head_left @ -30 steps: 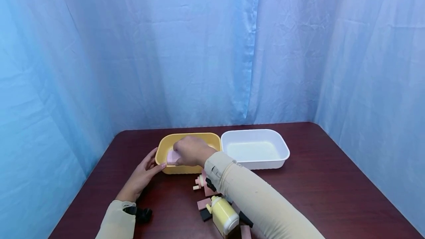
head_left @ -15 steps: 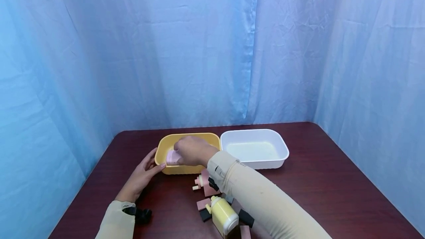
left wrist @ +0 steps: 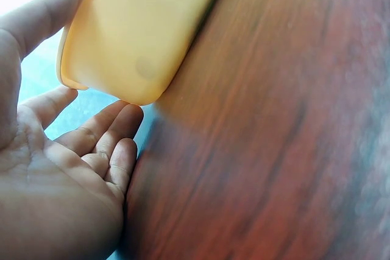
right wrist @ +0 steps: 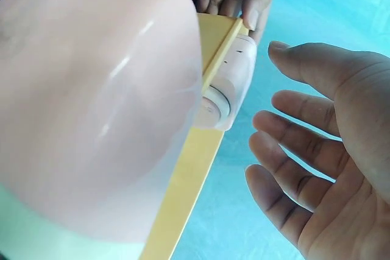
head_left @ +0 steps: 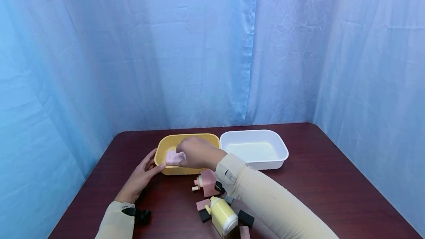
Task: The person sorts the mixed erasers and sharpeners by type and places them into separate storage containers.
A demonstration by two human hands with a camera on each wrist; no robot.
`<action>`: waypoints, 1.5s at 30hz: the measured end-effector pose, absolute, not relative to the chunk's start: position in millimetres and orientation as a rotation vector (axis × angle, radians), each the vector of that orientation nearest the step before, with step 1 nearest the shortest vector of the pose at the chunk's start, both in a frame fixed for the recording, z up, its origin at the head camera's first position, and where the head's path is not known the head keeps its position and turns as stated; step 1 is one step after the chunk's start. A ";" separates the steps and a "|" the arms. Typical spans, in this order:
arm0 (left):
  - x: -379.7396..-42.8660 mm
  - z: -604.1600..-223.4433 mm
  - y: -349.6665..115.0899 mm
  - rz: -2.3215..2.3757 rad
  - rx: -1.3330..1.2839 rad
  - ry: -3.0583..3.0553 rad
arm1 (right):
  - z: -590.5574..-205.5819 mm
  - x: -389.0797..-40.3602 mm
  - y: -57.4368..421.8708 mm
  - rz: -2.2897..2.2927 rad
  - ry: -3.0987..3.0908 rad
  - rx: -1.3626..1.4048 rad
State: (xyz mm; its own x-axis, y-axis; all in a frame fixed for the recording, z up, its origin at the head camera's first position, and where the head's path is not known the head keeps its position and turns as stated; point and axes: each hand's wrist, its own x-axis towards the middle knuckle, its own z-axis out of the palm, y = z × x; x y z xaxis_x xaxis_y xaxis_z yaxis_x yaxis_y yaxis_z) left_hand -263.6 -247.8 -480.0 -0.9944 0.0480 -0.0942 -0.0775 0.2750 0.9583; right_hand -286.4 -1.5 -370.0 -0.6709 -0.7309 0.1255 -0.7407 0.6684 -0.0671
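Note:
In the head view my left hand holds the near left corner of a yellow bin. Its thumb lies at the rim and its fingers touch the outer wall, as the left wrist view shows. Inside the bin, at its left end, lies a pale pink, rounded, box-shaped thing with a round end piece seen in the right wrist view. My right hand hovers over the bin just right of that thing, fingers loosely bent and apart, holding nothing. A gap shows between its fingertips and the pink thing.
A white bin stands against the yellow one's right side. Nearer lie a pink thing with a crank-like handle, a yellow cylindrical thing with a white end, and several small pink and black blocks. My right forearm passes above the table.
My right hand has let go of the pale pink thing and drawn back to the right, uncovering more of it. My left hand has stayed at the yellow bin's corner.

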 end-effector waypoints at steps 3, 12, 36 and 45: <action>-263.2 -480.7 -247.1 1.830 -0.036 2.426 | -368.2 -283.1 5.1 0.200 -2.784 1.248; -262.9 -481.6 -245.6 1.827 -0.025 2.445 | -366.0 -275.2 30.5 0.271 -2.778 1.271; -261.0 -480.0 -247.2 1.837 0.017 2.439 | -383.0 -264.4 93.8 0.579 -2.812 1.214; -262.5 -481.2 -247.5 1.858 0.026 2.422 | -389.9 -258.6 107.4 0.656 -2.824 1.169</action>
State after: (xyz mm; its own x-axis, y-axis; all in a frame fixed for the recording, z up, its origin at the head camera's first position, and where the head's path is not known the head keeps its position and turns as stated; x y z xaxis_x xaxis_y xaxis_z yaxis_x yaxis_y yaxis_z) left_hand -262.5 -247.5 -481.2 -0.9959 0.0674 -0.0601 -0.0406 0.2604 0.9647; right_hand -258.6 107.4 -389.9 -0.7203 -0.6723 0.1707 -0.6788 0.6324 -0.3732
